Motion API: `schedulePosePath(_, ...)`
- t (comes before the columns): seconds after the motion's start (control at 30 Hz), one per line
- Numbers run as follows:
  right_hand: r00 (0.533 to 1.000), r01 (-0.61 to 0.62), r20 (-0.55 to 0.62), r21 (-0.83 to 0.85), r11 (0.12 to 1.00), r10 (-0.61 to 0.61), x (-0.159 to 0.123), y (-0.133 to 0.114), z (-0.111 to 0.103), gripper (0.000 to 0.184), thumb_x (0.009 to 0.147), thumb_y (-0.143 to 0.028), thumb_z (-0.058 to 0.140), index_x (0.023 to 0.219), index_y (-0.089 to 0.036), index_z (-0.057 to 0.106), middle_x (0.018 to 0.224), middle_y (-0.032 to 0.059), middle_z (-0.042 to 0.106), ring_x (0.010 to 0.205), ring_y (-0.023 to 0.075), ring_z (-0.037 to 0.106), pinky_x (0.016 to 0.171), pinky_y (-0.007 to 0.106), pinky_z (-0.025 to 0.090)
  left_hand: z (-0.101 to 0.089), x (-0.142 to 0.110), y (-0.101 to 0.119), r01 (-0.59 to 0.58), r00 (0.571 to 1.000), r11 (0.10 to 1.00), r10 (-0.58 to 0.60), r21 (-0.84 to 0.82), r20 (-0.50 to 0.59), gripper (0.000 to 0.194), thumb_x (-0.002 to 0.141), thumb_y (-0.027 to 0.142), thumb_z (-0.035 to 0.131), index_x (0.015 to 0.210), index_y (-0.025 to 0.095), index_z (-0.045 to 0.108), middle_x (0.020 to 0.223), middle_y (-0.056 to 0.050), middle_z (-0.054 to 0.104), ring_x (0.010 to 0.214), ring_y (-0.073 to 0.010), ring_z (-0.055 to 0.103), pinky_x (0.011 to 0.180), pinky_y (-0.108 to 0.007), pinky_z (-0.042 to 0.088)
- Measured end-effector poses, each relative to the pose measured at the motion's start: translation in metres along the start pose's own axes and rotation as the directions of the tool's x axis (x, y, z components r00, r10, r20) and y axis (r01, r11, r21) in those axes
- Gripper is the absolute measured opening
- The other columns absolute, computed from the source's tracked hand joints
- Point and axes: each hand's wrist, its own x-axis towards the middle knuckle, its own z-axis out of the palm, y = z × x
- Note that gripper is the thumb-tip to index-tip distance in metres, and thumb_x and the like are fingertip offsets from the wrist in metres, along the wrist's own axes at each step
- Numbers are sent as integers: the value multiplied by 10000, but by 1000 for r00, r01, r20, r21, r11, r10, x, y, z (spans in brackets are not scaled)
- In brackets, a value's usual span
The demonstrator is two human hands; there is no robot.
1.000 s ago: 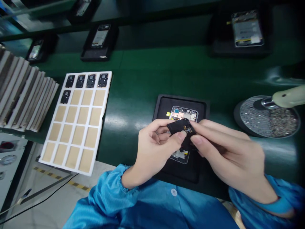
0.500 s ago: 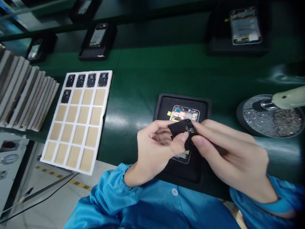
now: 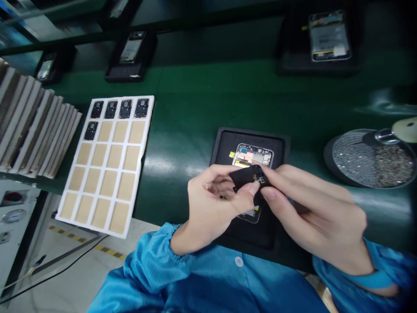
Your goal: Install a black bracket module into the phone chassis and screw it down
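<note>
My left hand (image 3: 218,200) pinches a flat black phone cover piece (image 3: 243,177) between thumb and fingers. At the piece's right end, the thumb and forefinger of my right hand (image 3: 312,213) close on it too. Small gold contacts show on the face turned up to me. Below both hands lies an opened phone (image 3: 254,152) with its circuit board and battery bared, partly hidden by my fingers. A black tray (image 3: 224,141) holds the phone.
A white compartment tray (image 3: 112,143) on the left carries several black pieces in its upper cells. Stacked boards (image 3: 39,126) stand beyond it. A round dish of small metal bits (image 3: 371,158) is at right, a tool tip over it. More opened phones (image 3: 329,37) sit in black trays at the back.
Both hands keep the black piece almost where it was, with only slight finger shifts. At right, the tool over the dish has slid further right. The phones at the back have moved slightly left.
</note>
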Motion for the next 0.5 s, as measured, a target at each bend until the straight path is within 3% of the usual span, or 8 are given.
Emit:
schedulePosePath(0.13, 1000, -2, 14, 19, 1000, 2, 1, 1, -2, 810, 1199, -45, 759, 1914, -401, 625, 1155, 63, 824, 844, 168, 796, 715, 240, 680, 1, 0, 0, -19, 1000, 1000, 18, -23, -15, 504, 625, 372, 1285, 937, 239, 912, 847, -13, 924, 682, -166, 848, 610, -209, 664)
schedulePosePath(0.3, 996, -84, 3, 56, 995, 84, 0, 0, -3, 613, 1224, -113, 770, 1788, -353, 779, 1234, 74, 883, 915, 169, 853, 831, 246, 729, 1, -2, 0, 20, 1000, 997, -19, -70, 20, 492, 697, 395, 1275, 1013, 229, 936, 908, -34, 950, 739, -195, 897, 670, -237, 730)
schedulePosePath(0.4, 982, -188, -2, 105, 976, 190, -2, 2, -4, 457, 1251, -192, 771, 1660, -366, 877, 1185, 46, 902, 796, 144, 828, 748, 236, 718, 1, -5, -1, 51, 997, 991, -44, -123, 56, 525, 716, 393, 1273, 1094, 239, 942, 960, -33, 966, 766, -218, 929, 717, -267, 780)
schedulePosePath(0.5, 965, -253, -29, 141, 957, 259, -2, 4, -5, 363, 1266, -268, 777, 1558, -416, 932, 1309, 37, 936, 732, 140, 818, 697, 248, 718, 1, -9, 0, 68, 995, 986, -56, -150, 87, 525, 763, 399, 1257, 1146, 250, 931, 1012, -26, 970, 737, -235, 934, 713, -318, 823)
